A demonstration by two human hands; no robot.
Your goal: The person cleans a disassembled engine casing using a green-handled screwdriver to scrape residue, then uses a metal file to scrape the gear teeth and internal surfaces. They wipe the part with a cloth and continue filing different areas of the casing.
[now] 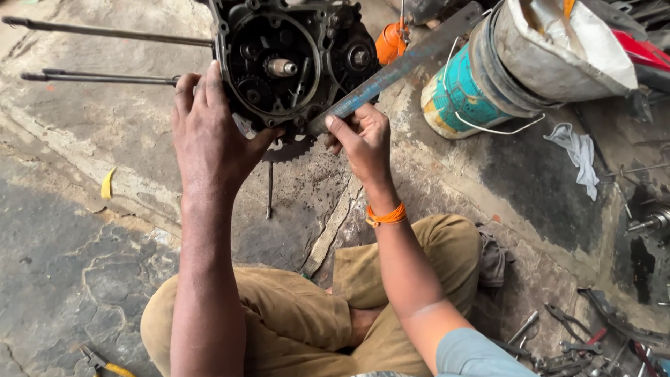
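Observation:
A black, greasy engine crankcase (293, 63) stands on the concrete floor in front of me, its open side showing gears and a shaft. Two long studs (105, 31) stick out of it to the left. My left hand (209, 129) grips the case's lower left edge. My right hand (359, 136) is closed around the lower end of a long flat blue-grey metal bar (405, 63), which runs up to the right from the case's bottom edge. A toothed sprocket (289, 150) shows under the case between my hands.
A paint bucket (457, 98) holding a white sack (558, 49) stands at the upper right. An orange container (389, 43) sits behind the case. A white rag (579, 153), loose wrenches and pliers (572, 342) lie at the right. Yellow-handled pliers (105, 363) lie at the lower left.

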